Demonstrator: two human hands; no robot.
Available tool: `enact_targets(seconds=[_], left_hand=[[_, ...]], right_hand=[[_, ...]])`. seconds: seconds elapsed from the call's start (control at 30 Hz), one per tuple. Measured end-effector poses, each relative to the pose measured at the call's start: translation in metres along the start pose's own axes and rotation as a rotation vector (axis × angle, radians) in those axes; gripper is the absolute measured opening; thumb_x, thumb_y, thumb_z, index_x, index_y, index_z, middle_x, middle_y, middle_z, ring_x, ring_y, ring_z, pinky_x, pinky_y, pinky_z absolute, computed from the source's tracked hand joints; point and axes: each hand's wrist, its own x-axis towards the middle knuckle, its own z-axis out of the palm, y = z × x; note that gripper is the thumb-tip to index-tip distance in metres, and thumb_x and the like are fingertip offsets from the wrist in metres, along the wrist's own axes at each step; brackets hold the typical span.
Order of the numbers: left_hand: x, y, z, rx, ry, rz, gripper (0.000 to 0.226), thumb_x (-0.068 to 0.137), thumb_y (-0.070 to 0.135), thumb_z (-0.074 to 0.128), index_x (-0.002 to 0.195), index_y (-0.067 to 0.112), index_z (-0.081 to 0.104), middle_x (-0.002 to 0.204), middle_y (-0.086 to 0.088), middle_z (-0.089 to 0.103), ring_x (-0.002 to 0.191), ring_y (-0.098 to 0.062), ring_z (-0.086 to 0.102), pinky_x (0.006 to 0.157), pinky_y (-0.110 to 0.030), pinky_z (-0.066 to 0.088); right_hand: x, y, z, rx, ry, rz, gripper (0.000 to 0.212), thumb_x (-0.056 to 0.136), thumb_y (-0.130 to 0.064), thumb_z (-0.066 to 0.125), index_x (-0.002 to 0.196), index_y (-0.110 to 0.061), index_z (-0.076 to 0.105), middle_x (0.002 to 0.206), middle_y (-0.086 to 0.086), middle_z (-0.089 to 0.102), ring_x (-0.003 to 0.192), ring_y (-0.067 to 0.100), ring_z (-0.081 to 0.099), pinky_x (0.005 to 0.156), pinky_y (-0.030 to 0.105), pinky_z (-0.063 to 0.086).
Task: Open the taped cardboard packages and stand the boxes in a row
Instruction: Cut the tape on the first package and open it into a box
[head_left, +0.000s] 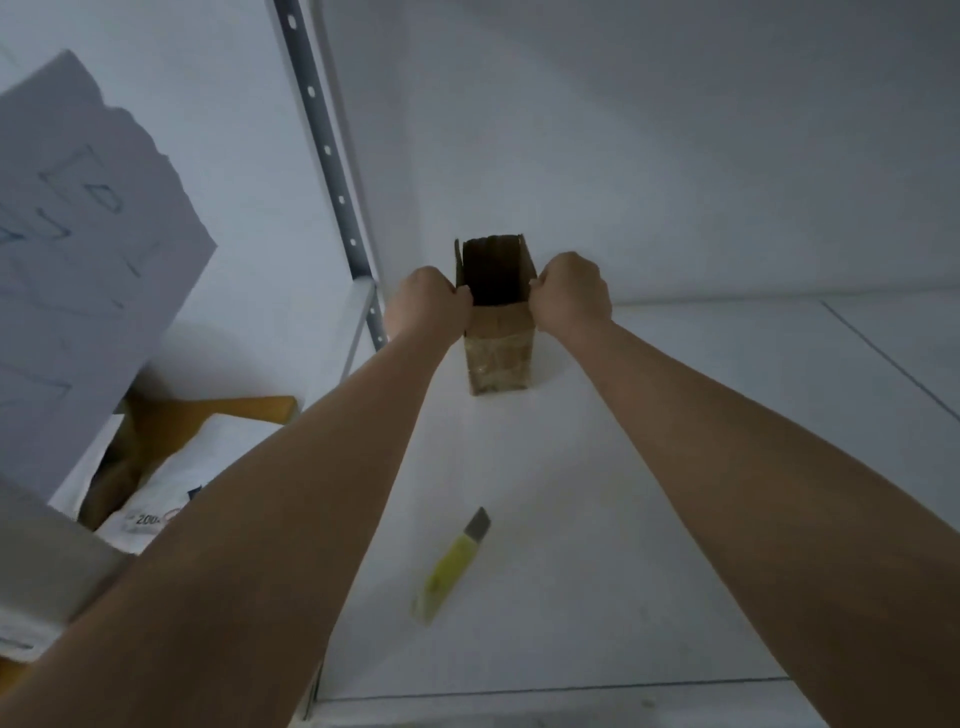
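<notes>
One cardboard box (498, 332) opened, upright between left grip (434, 301) and right grip (571, 296), both grasping its rim. Yellow knife (452, 566) idle nearer. Row hardly begun.

Knife (453, 566) on shelf (675, 467) before box (500, 353)

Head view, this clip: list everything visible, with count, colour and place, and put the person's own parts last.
cardboard box: one, brown, upright at the back of the white surface, top open, tape around its lower part.
utility knife: one, yellow with grey tip, lying on the surface nearer the camera, untouched.
white surface: one, under the box and the knife.
shelf upright: one, grey perforated metal, left of the box.
large box: one, white with blue markings, far left.
left hand: gripping the box's left top edge.
right hand: gripping the right top edge.
</notes>
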Motion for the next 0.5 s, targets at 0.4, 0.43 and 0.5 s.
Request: enact_targets(seconds=[0.4, 0.43, 0.5], left_hand=[[0.030, -0.005, -0.002, 0.178, 0.076, -0.048, 0.050, 0.101, 0.048, 0.038, 0.092, 0.007, 0.065, 0.078, -0.004, 0.061, 0.064, -0.018, 0.056, 0.052, -0.028, 0.038], [0.028, -0.005, -0.006, 0.192, 0.084, -0.045, 0.050, 0.101, 0.048, 0.038, 0.092, 0.008, 0.065, 0.076, -0.003, 0.061, 0.062, -0.017, 0.055, 0.052, -0.027, 0.038], [0.021, -0.003, -0.015, 0.215, 0.104, -0.032, 0.046, 0.101, 0.047, 0.039, 0.094, 0.010, 0.066, 0.076, -0.002, 0.062, 0.060, -0.015, 0.054, 0.049, -0.026, 0.036]], right_hand=[[0.008, 0.004, 0.009, -0.085, -0.002, -0.100, 0.045, 0.105, -0.038, 0.039, 0.068, -0.012, 0.042, 0.069, 0.000, 0.046, 0.075, 0.023, 0.050, 0.064, 0.031, 0.035], [0.005, 0.004, 0.004, -0.122, 0.001, -0.134, 0.043, 0.105, -0.038, 0.038, 0.073, -0.010, 0.045, 0.073, 0.001, 0.048, 0.076, 0.023, 0.050, 0.065, 0.031, 0.035], [-0.004, 0.004, -0.008, -0.200, 0.006, -0.186, 0.038, 0.105, -0.038, 0.036, 0.083, -0.010, 0.051, 0.079, 0.004, 0.051, 0.079, 0.025, 0.053, 0.066, 0.031, 0.036]])
